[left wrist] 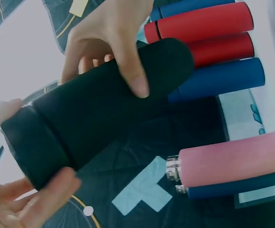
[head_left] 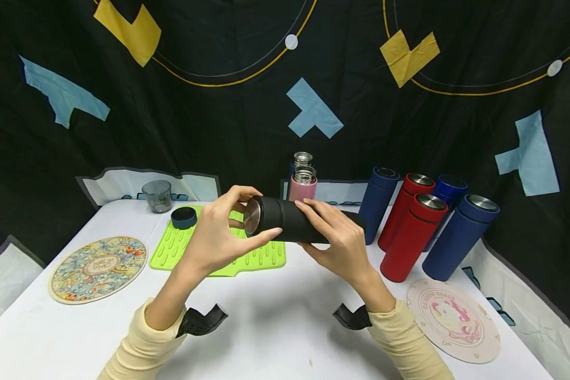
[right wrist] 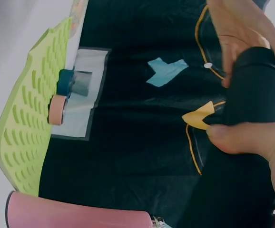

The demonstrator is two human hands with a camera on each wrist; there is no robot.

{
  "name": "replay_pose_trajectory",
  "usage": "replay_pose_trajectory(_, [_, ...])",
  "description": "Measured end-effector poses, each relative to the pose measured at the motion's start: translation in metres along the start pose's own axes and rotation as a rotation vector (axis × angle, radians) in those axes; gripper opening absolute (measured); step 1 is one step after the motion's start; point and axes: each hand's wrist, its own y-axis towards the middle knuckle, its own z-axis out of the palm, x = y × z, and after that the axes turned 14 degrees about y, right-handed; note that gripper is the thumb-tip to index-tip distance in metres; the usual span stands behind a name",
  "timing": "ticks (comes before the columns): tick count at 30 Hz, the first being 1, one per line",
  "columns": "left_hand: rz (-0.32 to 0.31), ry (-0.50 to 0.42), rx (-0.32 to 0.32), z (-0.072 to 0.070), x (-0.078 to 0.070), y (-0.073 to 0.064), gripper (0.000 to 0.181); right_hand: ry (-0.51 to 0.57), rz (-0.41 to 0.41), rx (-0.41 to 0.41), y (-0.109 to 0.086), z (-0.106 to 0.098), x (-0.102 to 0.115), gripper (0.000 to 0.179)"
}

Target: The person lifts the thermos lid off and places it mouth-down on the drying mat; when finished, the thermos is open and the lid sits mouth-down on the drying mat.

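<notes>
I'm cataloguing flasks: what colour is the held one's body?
The held flask has a black body, clearest in the head view.

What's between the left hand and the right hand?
The black bottle, as the head view shows: it spans the stretch sideways, the left hand gripping its metal-capped end, the right hand holding its body.

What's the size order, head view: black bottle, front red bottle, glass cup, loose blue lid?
1. black bottle
2. front red bottle
3. glass cup
4. loose blue lid
Nearness may enlarge the black bottle.
</notes>
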Motion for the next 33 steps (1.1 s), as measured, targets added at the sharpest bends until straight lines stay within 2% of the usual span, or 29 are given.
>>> replay_pose_trajectory(2, [-0.003, 0.008, 0.044, -0.001, -0.002, 0.000, 0.063, 0.019, 0.016, 0.029, 0.000, -0.002, 0.000, 0.077])
replay_pose_trajectory(4, [0.024, 0.006, 0.099, -0.004, -0.002, 0.000, 0.067, 0.050, 0.041, 0.065, -0.001, -0.004, 0.000, 0.078])
replay_pose_trajectory(8, [0.140, -0.020, 0.179, -0.011, 0.000, 0.001, 0.075, 0.149, 0.095, 0.129, -0.001, -0.009, 0.000, 0.082])
replay_pose_trajectory(11, [0.222, -0.046, 0.203, -0.016, 0.002, 0.002, 0.073, 0.229, 0.116, 0.162, -0.001, -0.013, -0.001, 0.084])
replay_pose_trajectory(14, [0.251, -0.081, 0.216, -0.020, 0.004, 0.002, 0.071, 0.287, 0.108, 0.182, -0.002, -0.014, -0.004, 0.084])
replay_pose_trajectory(18, [0.232, -0.112, 0.211, -0.021, 0.006, 0.002, 0.071, 0.340, 0.087, 0.195, -0.002, -0.015, -0.007, 0.081])
replay_pose_trajectory(22, [0.205, -0.124, 0.202, -0.021, 0.007, 0.001, 0.070, 0.345, 0.078, 0.193, -0.001, -0.014, -0.007, 0.079])
replay_pose_trajectory(27, [0.153, -0.109, 0.163, -0.019, 0.006, 0.000, 0.067, 0.274, 0.063, 0.178, -0.001, -0.012, -0.006, 0.079])
replay_pose_trajectory(33, [0.042, -0.049, 0.103, -0.014, 0.002, -0.001, 0.064, 0.125, 0.022, 0.145, -0.001, -0.009, -0.002, 0.081])
